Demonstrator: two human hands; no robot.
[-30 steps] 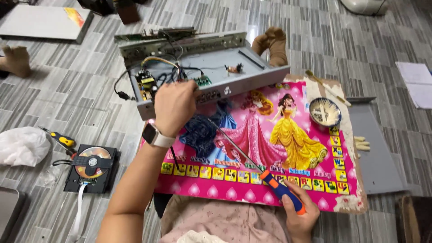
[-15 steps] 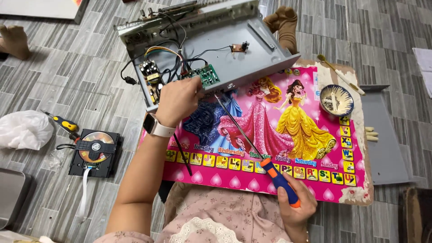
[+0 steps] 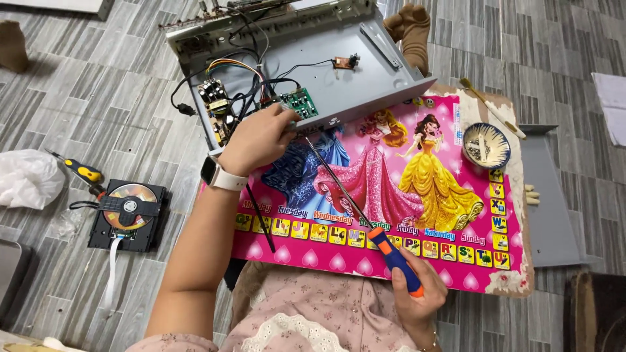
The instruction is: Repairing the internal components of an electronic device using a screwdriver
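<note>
Left hand (image 3: 257,138) closed on the front edge of an opened metal case (image 3: 326,72) by its green circuit board (image 3: 298,104), right hand (image 3: 417,301) gripped an orange-and-blue screwdriver (image 3: 365,218), its tip beside that board, pink picture board (image 3: 391,195) beneath, small bowl (image 3: 486,146) and disc drive (image 3: 128,215) lay apart.

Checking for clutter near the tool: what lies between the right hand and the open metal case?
In the head view, the pink picture board lies between the right hand and the open metal case; the long screwdriver crosses it.
</note>
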